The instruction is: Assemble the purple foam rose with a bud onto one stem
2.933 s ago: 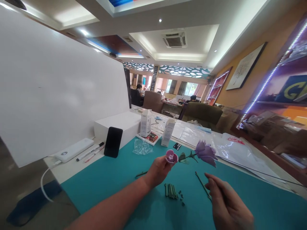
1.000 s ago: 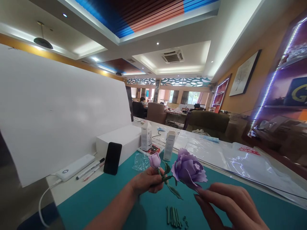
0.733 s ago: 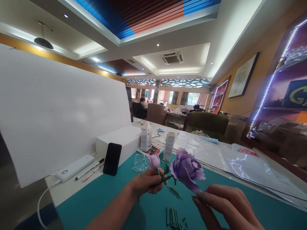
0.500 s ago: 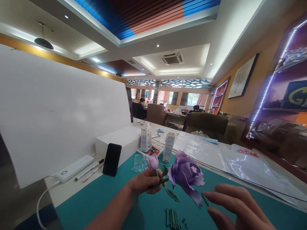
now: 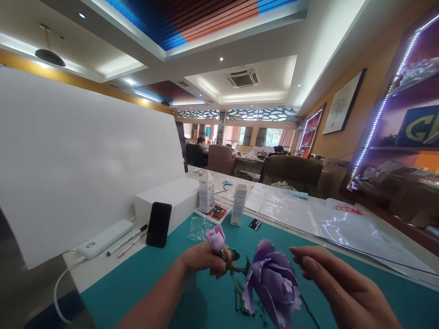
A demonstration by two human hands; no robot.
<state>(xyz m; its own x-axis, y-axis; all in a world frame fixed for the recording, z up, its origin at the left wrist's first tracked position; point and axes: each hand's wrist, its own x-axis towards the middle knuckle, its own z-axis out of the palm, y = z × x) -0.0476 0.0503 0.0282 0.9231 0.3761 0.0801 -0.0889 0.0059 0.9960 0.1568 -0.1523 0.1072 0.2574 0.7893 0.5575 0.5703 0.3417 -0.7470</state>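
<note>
My left hand (image 5: pixel 209 260) is closed around the green stem of an artificial rose spray. A small pale pink-purple rosebud (image 5: pixel 216 237) rises just above its fingers. To the right hangs the big purple rose bloom (image 5: pixel 274 283), tilted toward me, its petals wavy-edged. Green leaves (image 5: pixel 234 254) show between bud and bloom. My right hand (image 5: pixel 339 278) is beside the bloom's upper right edge, fingers stretched out and apparently holding nothing. Below that hand, a thin green stem (image 5: pixel 310 311) extends past the petals. Several short green pieces (image 5: pixel 238 304) lie on the mat, partly hidden by the bloom.
A teal mat (image 5: pixel 133 283) covers the near table. Beyond it stand two white cartons (image 5: pixel 206 194), a plastic wrapper (image 5: pixel 200 227) and a black card (image 5: pixel 255 224). On the left are a leaning phone (image 5: pixel 159 225), pens (image 5: pixel 127 240) and a white power strip (image 5: pixel 104 238). Clear sheeting (image 5: pixel 308 217) spreads right.
The large bloom has come down and tilted toward me, now covering part of the green pieces. My right hand has shifted up, its thumb and fingers closer together. The view has shifted slightly.
</note>
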